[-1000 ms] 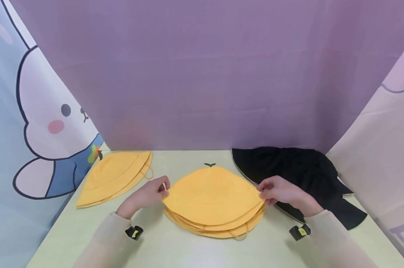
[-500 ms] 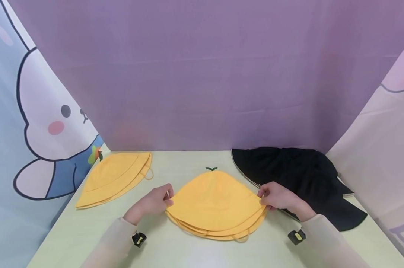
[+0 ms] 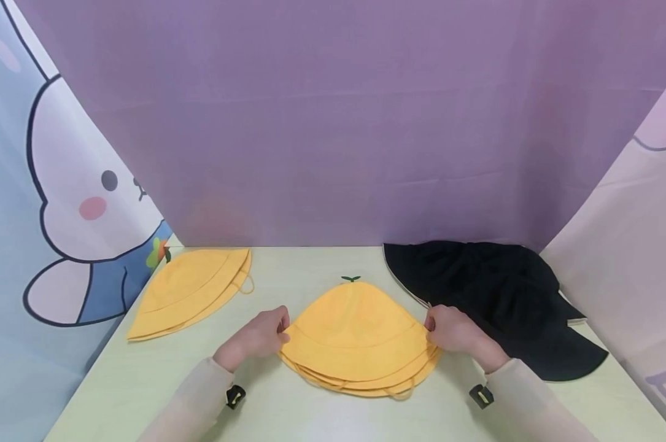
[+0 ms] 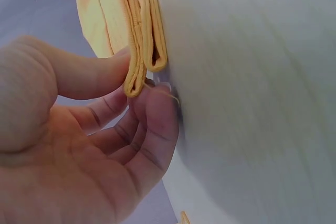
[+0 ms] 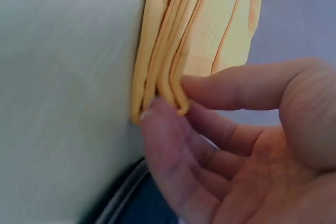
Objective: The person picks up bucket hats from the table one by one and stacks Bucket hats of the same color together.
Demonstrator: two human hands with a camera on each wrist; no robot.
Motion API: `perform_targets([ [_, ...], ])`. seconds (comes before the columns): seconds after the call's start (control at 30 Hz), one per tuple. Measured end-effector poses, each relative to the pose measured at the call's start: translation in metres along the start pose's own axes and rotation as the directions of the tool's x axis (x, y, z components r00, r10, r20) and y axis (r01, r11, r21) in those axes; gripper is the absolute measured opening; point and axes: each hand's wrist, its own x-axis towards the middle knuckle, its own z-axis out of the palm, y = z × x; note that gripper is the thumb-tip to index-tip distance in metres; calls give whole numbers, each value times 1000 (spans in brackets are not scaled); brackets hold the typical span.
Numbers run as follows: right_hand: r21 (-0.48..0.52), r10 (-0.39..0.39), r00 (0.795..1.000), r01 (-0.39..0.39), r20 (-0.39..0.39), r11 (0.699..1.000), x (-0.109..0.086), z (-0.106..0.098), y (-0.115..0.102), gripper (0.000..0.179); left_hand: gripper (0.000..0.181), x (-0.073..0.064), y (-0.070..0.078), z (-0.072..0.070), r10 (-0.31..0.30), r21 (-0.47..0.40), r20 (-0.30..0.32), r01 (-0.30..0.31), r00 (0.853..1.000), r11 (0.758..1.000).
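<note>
Left hand and right hand, nearly closed, pinch ends of upper yellow hat; it has shifted nearer, likely squaring onto lower yellow hat.

The yellow hats and black headwear look like matt cloth, the tabletop smooth and faintly glossy.

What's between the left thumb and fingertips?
The left hand pinches the folded brim of the upper yellow bucket hat; the lower fold sits outside that grip. Seen in left wrist view.
</note>
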Motion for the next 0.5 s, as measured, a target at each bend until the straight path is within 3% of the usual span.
perform_targets([
  [0.17,-119,9,1000,-12,-26,993,-3,-5,-17,6,19,0,1,0,-24,8,9,24,1000,1000],
  [0.37,-137,-12,1000,11,-2,990,-2,0,-43,23,19,1,1,-1,-14,30,2,14,1000,999],
  [0.5,-199,-34,999,36,14,979,-3,8,-48,32,18,1,2,-1,-10,31,3,10,1000,999],
])
